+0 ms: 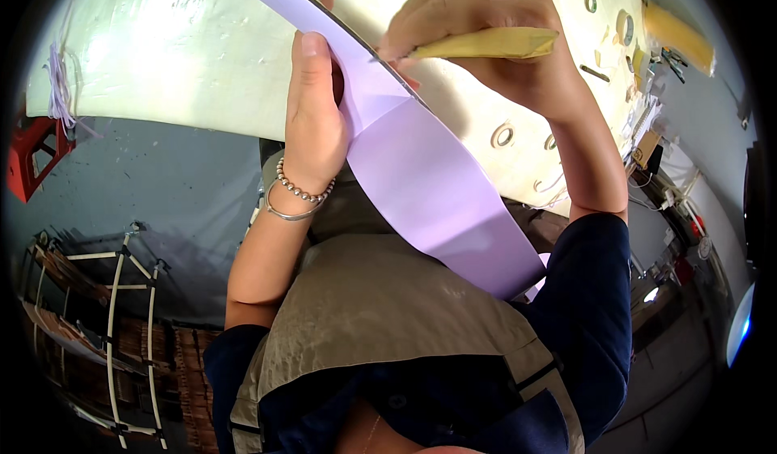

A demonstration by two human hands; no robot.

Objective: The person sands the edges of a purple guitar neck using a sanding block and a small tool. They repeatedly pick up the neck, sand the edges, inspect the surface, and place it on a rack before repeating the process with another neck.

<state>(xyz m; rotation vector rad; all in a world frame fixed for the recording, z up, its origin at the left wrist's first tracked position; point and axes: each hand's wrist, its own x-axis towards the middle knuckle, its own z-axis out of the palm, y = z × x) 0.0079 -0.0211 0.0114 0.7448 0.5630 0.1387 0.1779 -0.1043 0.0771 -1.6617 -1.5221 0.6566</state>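
Note:
A long, curved lilac sheet [437, 183] with a dark edge runs from the top of the view down to my lap. My left hand [316, 90] grips it, the thumb on its near face and the other fingers mostly hidden behind. My right hand [477, 17] is closed round a slim tool with a yellow, wrapped-looking handle [494, 44]. The tool's tip points left and down to the sheet's dark edge, close to my left thumb. That tip is blurred, so its kind and whether it touches cannot be made out.
A pale covered table [162, 57] lies ahead, with tape rolls [503, 135] and small scraps on its right part. Lilac strips [58, 90] hang at its left edge above a red stool [36, 159]. A pole rack [117, 316] stands at the lower left.

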